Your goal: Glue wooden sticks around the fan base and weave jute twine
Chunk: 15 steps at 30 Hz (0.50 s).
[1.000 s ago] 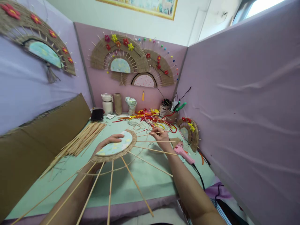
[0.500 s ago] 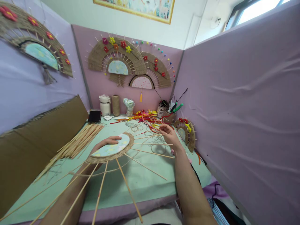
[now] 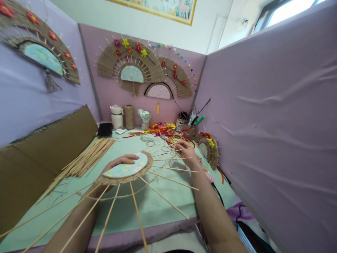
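A half-round fan frame hangs tilted above the table, with pale blue-green patterned cloth on its face and twine wound along its curved edge. Thin wooden sticks spread outward from that edge like spokes. My left hand grips the frame from its straight side, fingers resting on the cloth and the rest of the hand partly hidden. A loose strand of twine runs across the sticks in a slack curve. My right hand, fingers pinched, holds the twine near the far-right sticks; the exact grip is small and partly hidden.
A bundle of loose sticks lies at left beside a cardboard panel. Coloured pipe cleaners and tangled twine are behind the frame. A white jar, a twine spool and tool cups stand at the back. A small finished fan leans at right.
The right hand has shifted slightly left, still pinched. The frame has tilted a little, its right-hand sticks now pointing lower. My left hand keeps its hold.
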Tool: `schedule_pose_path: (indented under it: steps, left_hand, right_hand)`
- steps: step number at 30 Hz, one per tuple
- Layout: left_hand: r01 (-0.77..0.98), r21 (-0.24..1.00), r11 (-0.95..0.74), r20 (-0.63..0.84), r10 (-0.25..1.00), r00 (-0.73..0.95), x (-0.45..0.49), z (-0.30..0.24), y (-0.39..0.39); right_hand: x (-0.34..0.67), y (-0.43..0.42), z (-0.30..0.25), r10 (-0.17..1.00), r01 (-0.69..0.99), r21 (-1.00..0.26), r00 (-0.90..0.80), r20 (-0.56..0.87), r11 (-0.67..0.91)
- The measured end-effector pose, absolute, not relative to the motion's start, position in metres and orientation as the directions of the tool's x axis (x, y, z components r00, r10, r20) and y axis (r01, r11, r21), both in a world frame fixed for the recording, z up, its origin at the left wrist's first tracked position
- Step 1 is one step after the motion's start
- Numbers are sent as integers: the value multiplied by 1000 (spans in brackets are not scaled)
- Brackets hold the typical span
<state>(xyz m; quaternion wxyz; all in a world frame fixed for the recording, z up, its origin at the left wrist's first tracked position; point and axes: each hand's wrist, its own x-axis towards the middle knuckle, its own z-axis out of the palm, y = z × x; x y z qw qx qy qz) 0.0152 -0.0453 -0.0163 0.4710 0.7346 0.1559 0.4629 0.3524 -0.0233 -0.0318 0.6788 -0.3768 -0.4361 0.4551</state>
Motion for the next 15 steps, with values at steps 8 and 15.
schedule_pose_path:
  steps: [8, 15]
  left_hand:
    - [-197, 852, -485, 505, 663, 553, 17, -16, -50]
    - [-184, 854, -486, 498, 666, 555, 17, -15, -50]
  right_hand:
    - [318, -17, -42, 926, -77, -940, 215, 309, 331]
    - [308, -14, -46, 902, 77, -937, 254, 349, 341]
